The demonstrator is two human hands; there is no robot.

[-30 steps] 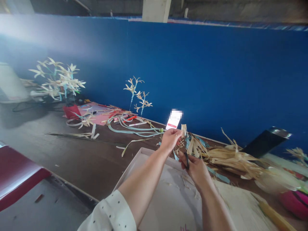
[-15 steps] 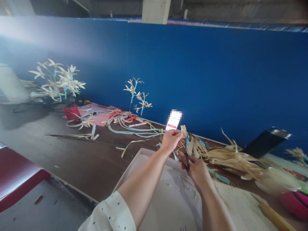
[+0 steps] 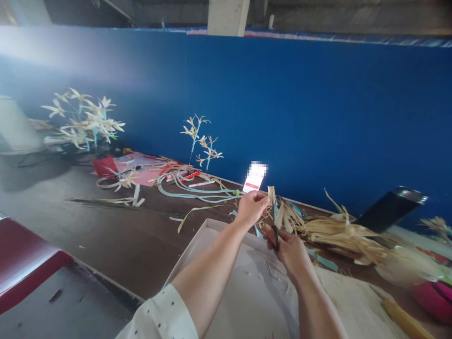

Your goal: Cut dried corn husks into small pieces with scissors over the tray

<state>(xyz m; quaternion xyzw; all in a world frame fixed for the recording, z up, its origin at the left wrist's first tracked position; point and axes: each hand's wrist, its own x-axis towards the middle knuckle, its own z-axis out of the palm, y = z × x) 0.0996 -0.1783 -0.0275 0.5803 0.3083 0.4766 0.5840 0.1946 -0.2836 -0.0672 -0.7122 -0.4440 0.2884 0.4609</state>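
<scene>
My left hand (image 3: 252,207) is closed, pinching a short piece of dried corn husk (image 3: 270,193) that stands up past the fingertips. Just below and to the right, my right hand (image 3: 287,245) is wrapped round the black handles of a pair of scissors (image 3: 276,235). The scissor blades point up toward the husk piece; whether they touch it I cannot make out. Both hands are over the far edge of a shallow white box lid (image 3: 243,282) with small scraps in it. A pile of dried husks (image 3: 328,230) lies right of my hands.
A lit phone (image 3: 253,179) leans at the table's back edge, by a looped pale-blue cord (image 3: 183,192). Husk flowers (image 3: 86,117) stand at the left, with smaller flower stems (image 3: 208,153) mid-table. A dark bottle (image 3: 390,209) lies tilted at the right. A blue partition (image 3: 300,108) closes the back.
The husk piece and both hands have shifted very slightly to the right. My left hand keeps its pinch and the scissors stay in my right hand.
</scene>
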